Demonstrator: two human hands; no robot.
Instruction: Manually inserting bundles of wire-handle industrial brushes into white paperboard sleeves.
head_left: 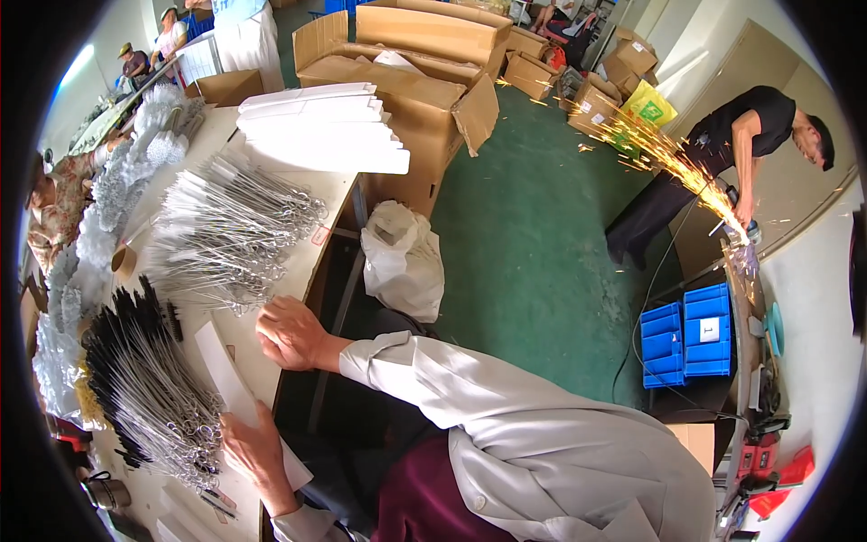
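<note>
My left hand (pixel 255 449) is closed on a long white strip of card (pixel 225 366) at the table's near edge, with the strip running out past it at both ends. Further along the edge, my right hand (pixel 293 332) has its fingers curled in; whatever it may hold is hidden. Just beyond the right hand lies a heap of thin wire brushes with white bristles (pixel 208 230), their looped wire ends towards me. To the left of the strip is a second heap, of wire brushes with black bristles (pixel 122 361), loops beside my left hand.
A stack of white card strips (pixel 316 126) lies at the table's far end, before a large open carton (pixel 406 81). A white plastic bag (pixel 402 262) stands beside the table. At right a person (pixel 745 135) works a grinder throwing sparks, near blue bins (pixel 707 330). Others sit at far left.
</note>
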